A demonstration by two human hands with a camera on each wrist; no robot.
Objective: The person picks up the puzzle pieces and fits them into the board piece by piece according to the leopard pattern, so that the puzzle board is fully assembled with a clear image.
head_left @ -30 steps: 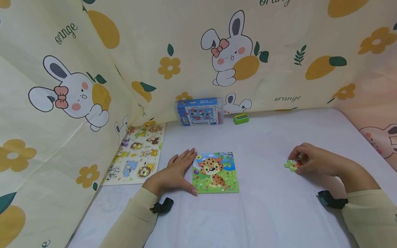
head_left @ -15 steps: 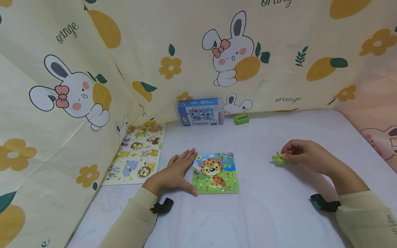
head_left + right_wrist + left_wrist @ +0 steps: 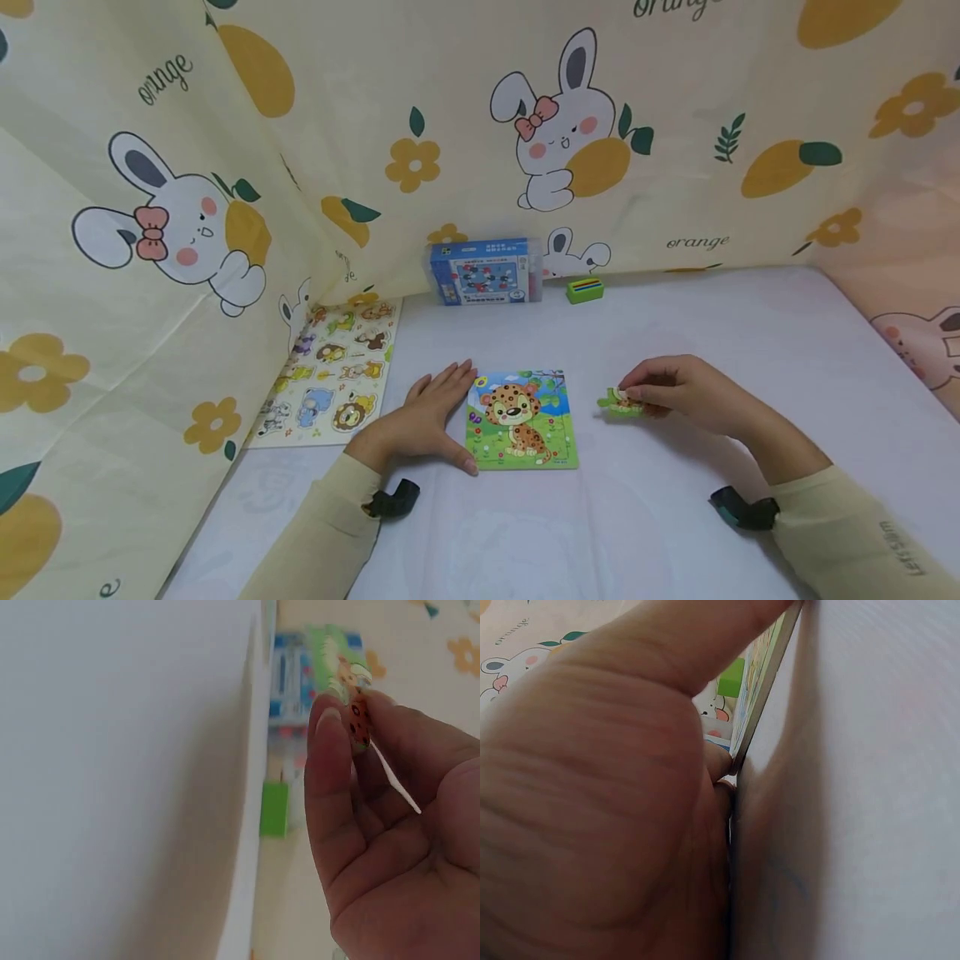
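Note:
A square leopard jigsaw puzzle (image 3: 522, 417) lies flat on the white tabletop, in the middle of the head view. My left hand (image 3: 420, 421) rests at its left side, fingers straight, with the thumb touching near the lower-left corner and the fingertips near the upper-left one. To the right of the puzzle, my right hand (image 3: 693, 396) pinches a green jigsaw piece (image 3: 618, 407) between thumb and fingers. Green and orange spotted parts of this jigsaw piece (image 3: 360, 724) show in the right wrist view. Whether it is one piece or more, I cannot tell.
A sheet of animal pictures (image 3: 330, 375) lies behind and left of my left hand. Along the back curtain stand a blue box in clear packaging (image 3: 486, 272) and a small green block with coloured stripes (image 3: 585, 290). Patterned cloth (image 3: 465, 108) walls the table's back and left.
My right hand has moved left across the table with the jigsaw piece, coming close to the puzzle's right edge. The left hand and the puzzle have stayed put.

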